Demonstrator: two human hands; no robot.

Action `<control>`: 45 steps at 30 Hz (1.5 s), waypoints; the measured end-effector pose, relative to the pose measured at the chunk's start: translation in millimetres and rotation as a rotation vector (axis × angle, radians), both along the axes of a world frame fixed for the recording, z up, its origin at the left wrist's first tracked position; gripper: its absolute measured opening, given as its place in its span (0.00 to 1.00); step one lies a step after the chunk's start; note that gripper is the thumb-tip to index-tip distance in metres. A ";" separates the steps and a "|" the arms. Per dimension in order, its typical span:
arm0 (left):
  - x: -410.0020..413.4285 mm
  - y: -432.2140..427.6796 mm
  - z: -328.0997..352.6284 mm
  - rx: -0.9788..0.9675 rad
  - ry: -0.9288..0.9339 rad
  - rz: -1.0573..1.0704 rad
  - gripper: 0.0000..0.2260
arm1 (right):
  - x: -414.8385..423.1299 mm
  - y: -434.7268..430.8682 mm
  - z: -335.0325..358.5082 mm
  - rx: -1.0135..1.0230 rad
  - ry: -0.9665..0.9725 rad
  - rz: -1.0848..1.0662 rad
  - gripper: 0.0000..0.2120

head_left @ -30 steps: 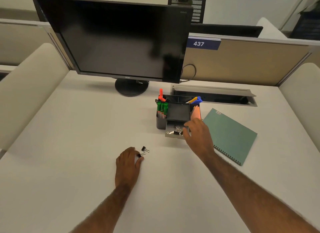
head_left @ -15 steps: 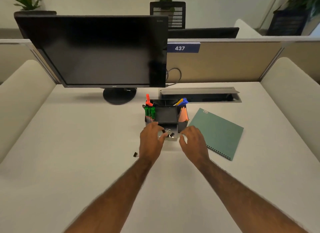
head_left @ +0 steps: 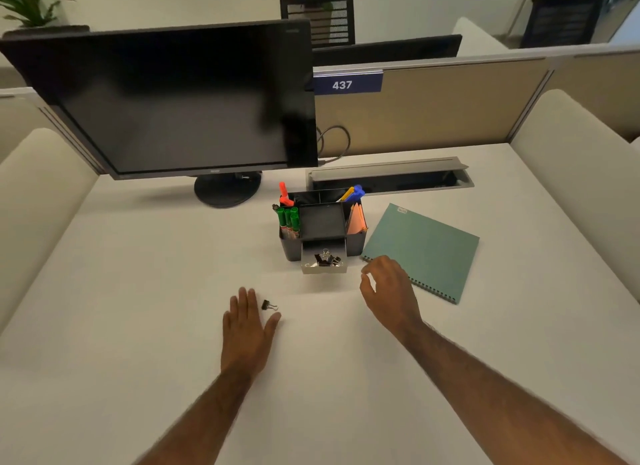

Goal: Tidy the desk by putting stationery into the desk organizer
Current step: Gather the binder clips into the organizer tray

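White desk [head_left: 138, 291]: both hands' fingers empty, left hand [head_left: 247, 326] spread beside binder clip [head_left: 268, 305], right hand [head_left: 389, 291] curled.

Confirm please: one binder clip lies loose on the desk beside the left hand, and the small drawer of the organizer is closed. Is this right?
Not quite. The head view shows the drawer of the organizer pulled open, with binder clips inside. The rest holds: one binder clip lies loose on the desk beside the left hand.

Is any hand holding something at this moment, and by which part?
Nothing is held. The left hand lies open beside the loose binder clip without gripping it; the right hand is curled but empty.
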State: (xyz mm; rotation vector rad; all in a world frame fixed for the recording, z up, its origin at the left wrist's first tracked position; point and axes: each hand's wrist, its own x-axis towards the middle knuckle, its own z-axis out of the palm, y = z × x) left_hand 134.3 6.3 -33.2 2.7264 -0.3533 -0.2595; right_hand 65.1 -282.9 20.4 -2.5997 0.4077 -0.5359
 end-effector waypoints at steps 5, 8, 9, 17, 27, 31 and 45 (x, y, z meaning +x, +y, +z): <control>-3.3 -4.5 -6.8 0.009 -0.047 0.041 0.30 | -13.3 26.1 -21.3 -0.018 0.056 0.079 0.04; 3.4 -17.7 4.9 -0.046 -0.118 0.081 0.16 | -20.0 44.8 -31.3 -0.025 0.110 0.140 0.04; 5.0 -20.3 7.6 -0.046 -0.120 0.080 0.14 | -21.6 49.5 -33.8 -0.023 0.123 0.154 0.04; 22.3 -13.9 10.3 0.045 -0.034 -0.105 0.23 | -25.1 66.3 -37.4 -0.045 0.203 0.203 0.04; 29.4 -25.8 48.4 -0.111 -0.170 -0.165 0.09 | -17.2 56.7 -26.3 -0.004 0.154 0.171 0.05; 34.9 -75.0 78.0 -0.207 -0.195 -0.189 0.13 | -6.4 51.4 -13.9 0.006 0.123 0.153 0.06; 43.5 -124.9 75.3 -0.077 -0.183 -0.248 0.28 | 23.5 39.6 15.0 0.161 0.109 -0.083 0.12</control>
